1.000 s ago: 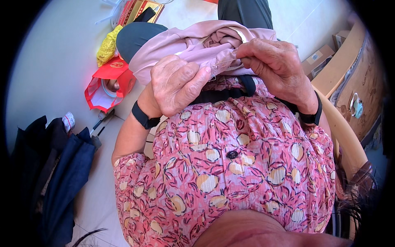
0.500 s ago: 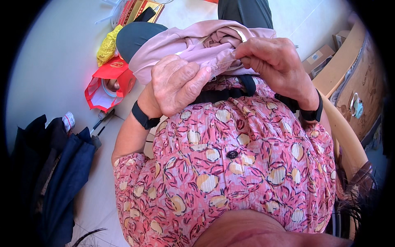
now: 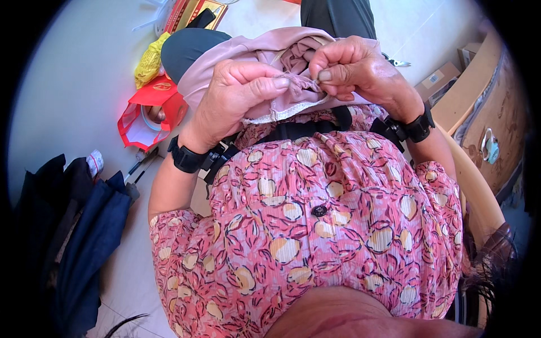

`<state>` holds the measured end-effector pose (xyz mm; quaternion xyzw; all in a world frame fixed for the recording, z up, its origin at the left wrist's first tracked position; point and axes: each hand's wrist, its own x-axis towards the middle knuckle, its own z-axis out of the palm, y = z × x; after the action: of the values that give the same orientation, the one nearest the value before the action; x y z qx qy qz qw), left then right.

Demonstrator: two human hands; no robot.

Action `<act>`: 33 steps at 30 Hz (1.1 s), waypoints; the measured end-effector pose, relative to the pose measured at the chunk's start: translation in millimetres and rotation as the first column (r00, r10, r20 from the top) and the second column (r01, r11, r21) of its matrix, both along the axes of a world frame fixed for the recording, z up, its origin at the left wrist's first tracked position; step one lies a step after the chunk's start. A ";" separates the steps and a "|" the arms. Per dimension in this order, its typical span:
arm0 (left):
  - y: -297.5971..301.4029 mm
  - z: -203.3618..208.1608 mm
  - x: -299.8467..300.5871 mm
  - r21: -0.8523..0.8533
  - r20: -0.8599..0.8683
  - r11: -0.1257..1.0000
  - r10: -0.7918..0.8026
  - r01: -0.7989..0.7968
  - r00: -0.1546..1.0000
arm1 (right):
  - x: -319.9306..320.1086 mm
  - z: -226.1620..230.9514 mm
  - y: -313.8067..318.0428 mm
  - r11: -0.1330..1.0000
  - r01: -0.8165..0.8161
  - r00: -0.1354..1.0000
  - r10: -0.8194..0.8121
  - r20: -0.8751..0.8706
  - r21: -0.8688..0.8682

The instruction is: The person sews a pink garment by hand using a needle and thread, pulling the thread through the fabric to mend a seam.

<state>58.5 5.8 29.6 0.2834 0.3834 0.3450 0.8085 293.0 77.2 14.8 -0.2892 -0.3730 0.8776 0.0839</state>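
A pink cloth (image 3: pixel 211 70) lies bunched across my lap, with a white stitched or lace-like edge along its near side. My left hand (image 3: pixel 234 96) is closed in a pinch, thumb and forefinger gripping a gathered, frayed seam of this cloth. Just to its right, the fingertips of my right hand (image 3: pixel 355 70) are pinched together and touch the same seam. Whatever those fingertips hold is too small and hidden to make out. A short gap of puckered seam shows between the two hands.
Metal snips (image 3: pixel 399 63) lie beyond my right wrist. On the left stand a red paper bag (image 3: pixel 155 96) with a roll inside, a yellow plastic bag (image 3: pixel 149 62) and dark umbrellas (image 3: pixel 93 242). A phone (image 3: pixel 201 18) rests on boxes; a wooden chair arm (image 3: pixel 476 174) curves at right.
My right hand has moved in to the seam; the thread stretched from it before no longer shows. My left hand has turned, its thumb now on top, and the white edge has come into view.
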 end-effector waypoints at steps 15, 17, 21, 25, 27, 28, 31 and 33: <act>-6.7 -21.2 -1.5 -0.094 0.081 0.995 0.048 -0.040 0.996 | -4.7 -15.8 -8.5 0.996 0.018 0.999 -0.021 -0.037 -0.092; -8.8 -20.0 -0.9 -0.115 0.080 0.992 0.056 -0.046 0.995 | -5.0 -18.0 -10.3 0.993 0.014 0.999 -0.020 -0.049 -0.114; -11.7 -23.9 -1.3 -0.112 0.097 0.992 0.065 -0.054 0.993 | -7.2 -20.6 -14.5 0.986 0.040 0.997 -0.050 -0.055 -0.165; -12.2 -24.5 -1.0 -0.120 0.100 0.991 0.066 -0.054 0.993 | -9.0 -25.6 -17.4 0.982 0.046 0.995 -0.061 -0.075 -0.183; -12.5 -23.0 0.8 -0.122 0.096 0.991 0.074 -0.062 0.993 | -9.7 -27.3 -18.1 0.982 0.044 0.995 -0.060 -0.080 -0.185; -12.7 -23.7 1.2 -0.115 0.094 0.991 0.080 -0.069 0.992 | -10.3 -27.5 -18.3 0.982 0.043 0.995 -0.059 -0.081 -0.184; -14.0 -27.3 0.2 -0.102 0.085 0.993 0.075 -0.066 0.994 | -10.8 -30.5 -19.0 0.980 0.037 0.993 -0.058 -0.100 -0.197; -13.3 -30.9 -3.6 -0.108 0.073 0.994 0.038 -0.030 0.997 | -10.8 -31.8 -19.3 0.979 0.039 0.992 -0.061 -0.107 -0.201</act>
<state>54.9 -7.4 -1.3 0.2202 0.3756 0.3479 0.8303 282.2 57.9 -17.0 -0.2554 -0.2711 0.9229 0.0976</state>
